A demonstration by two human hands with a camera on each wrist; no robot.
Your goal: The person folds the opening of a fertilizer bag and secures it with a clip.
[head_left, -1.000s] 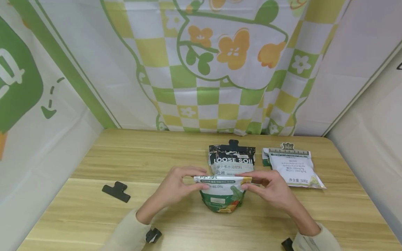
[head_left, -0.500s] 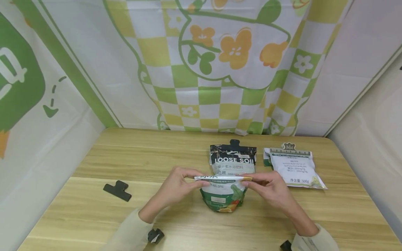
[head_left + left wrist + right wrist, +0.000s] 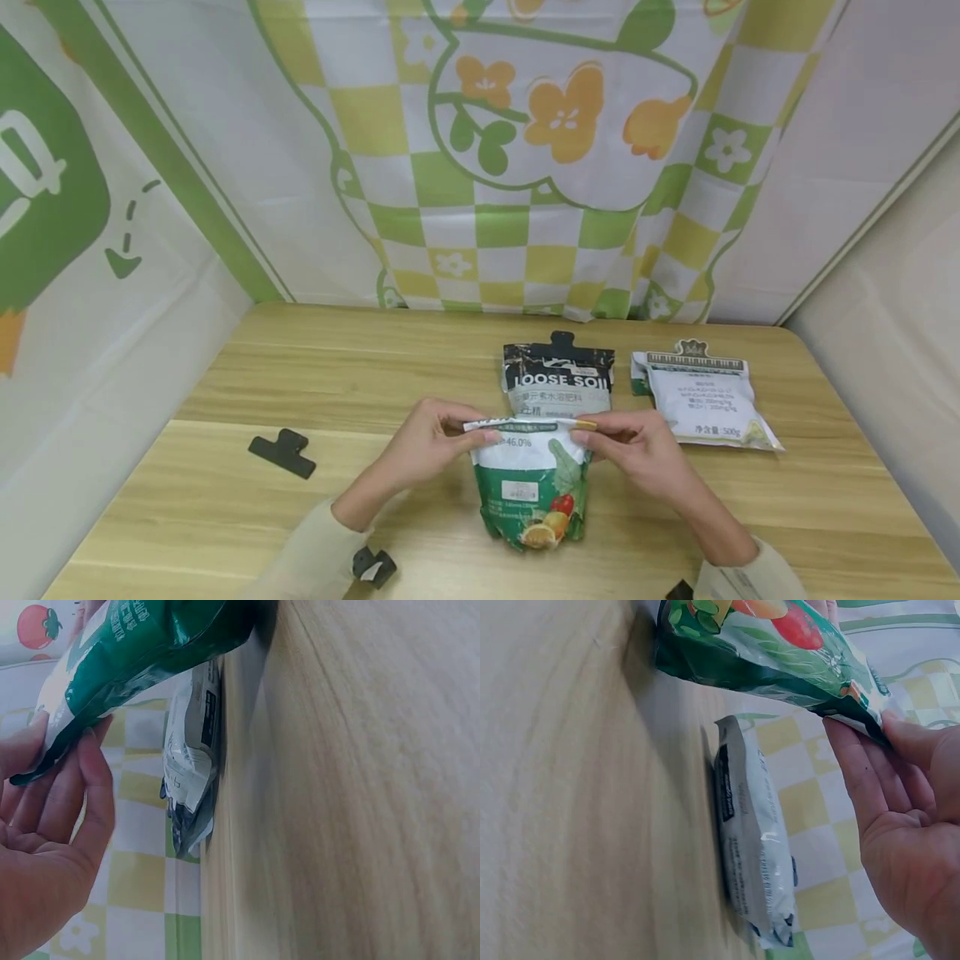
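Note:
Between my two hands is a green-and-white printed bag [image 3: 532,492] with fruit and vegetable pictures, its top edge folded over. My left hand [image 3: 431,443] pinches the left end of that fold, thumb in front and fingers behind. At the right end, my right hand [image 3: 637,446] pinches it the same way. Both wrist views show the green bag [image 3: 150,660] tilted, its lower end close to the tabletop; whether it touches is unclear. Off to the left of my left hand lies a black clip [image 3: 282,452] on the table.
Behind the green bag stands a black-and-white "LOOSE SOIL" bag [image 3: 558,383] with a black clip [image 3: 561,346] on top. To its right lies a white bag [image 3: 705,408] wearing a piano-key clip [image 3: 693,358]. A checked curtain [image 3: 517,233] hangs past the wooden table's [image 3: 360,358] far edge.
The bag's lower part has swung down and toward me, so more of its front shows. Its folded top stays between both hands, which have barely moved.

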